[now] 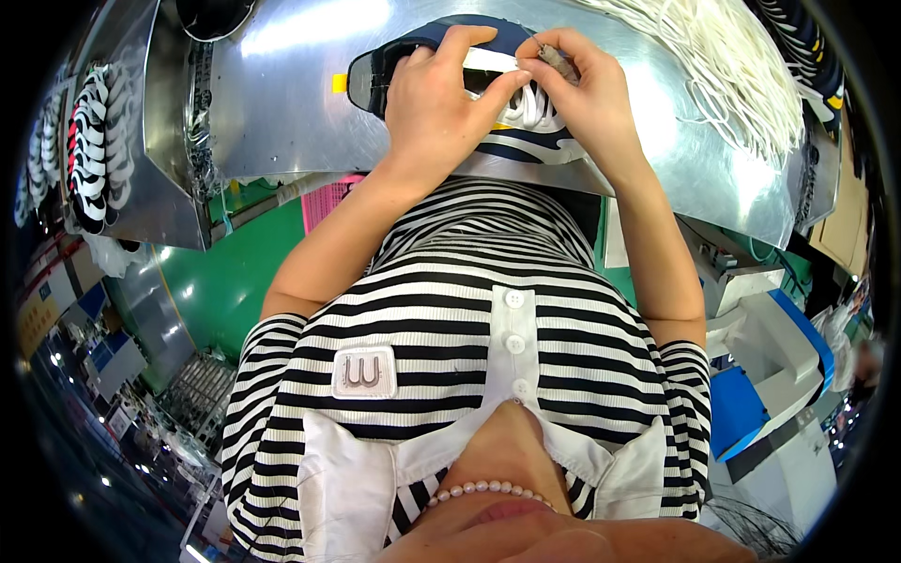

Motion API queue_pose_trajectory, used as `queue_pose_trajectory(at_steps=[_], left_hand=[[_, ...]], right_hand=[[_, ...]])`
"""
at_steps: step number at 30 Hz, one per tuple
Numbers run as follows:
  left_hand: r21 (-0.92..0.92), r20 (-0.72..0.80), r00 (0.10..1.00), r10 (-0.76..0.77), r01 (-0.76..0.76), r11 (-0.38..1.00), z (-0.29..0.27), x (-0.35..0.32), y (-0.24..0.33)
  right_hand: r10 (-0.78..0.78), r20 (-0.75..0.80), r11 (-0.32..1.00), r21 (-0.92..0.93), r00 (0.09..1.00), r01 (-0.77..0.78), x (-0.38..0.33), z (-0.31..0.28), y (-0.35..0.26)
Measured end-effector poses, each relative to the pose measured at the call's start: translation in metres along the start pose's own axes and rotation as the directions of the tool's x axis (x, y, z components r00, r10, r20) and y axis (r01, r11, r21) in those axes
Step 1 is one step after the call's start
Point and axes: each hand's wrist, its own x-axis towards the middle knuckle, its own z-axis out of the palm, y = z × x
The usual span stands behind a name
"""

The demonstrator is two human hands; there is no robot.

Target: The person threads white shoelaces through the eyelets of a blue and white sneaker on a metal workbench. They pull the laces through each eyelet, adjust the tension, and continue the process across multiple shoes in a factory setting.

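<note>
A shiny metal worktable [300, 103] curves across the upper frame, green floor [235, 272] below it at eight o'clock; no bin holds anything I can make out, but a loose heap of white laces [723, 56] lies on the table at one o'clock, and striped shoe uppers [89, 150] hang at nine o'clock; the navy shoe upper [521, 131] sits at twelve o'clock, under both my hands; my left hand [436, 108] curls over it, fingers pressing down; my right hand [582, 89] pinches a white lace [535, 108] at its tip, just above the eyelets.
</note>
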Motion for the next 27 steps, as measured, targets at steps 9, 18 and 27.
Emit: queue_pose_trajectory(at_steps=[9, 18, 27], left_hand=[[-0.065, -0.090, 0.996, 0.010, -0.016, 0.998, 0.009, -0.002, -0.006], [-0.001, -0.051, 0.998, 0.039, -0.039, 0.999, 0.001, -0.004, 0.001], [-0.255, 0.046, 0.998, 0.046, -0.033, 0.966, -0.003, -0.012, 0.000]], right_hand=[[-0.137, -0.116, 0.987, -0.096, 0.984, 0.126, -0.029, -0.008, -0.004], [-0.251, 0.056, 0.906, -0.339, 0.966, 0.254, -0.020, -0.018, -0.010], [-0.139, 0.184, 0.800, -0.558, 0.973, 0.220, 0.003, 0.013, -0.021]])
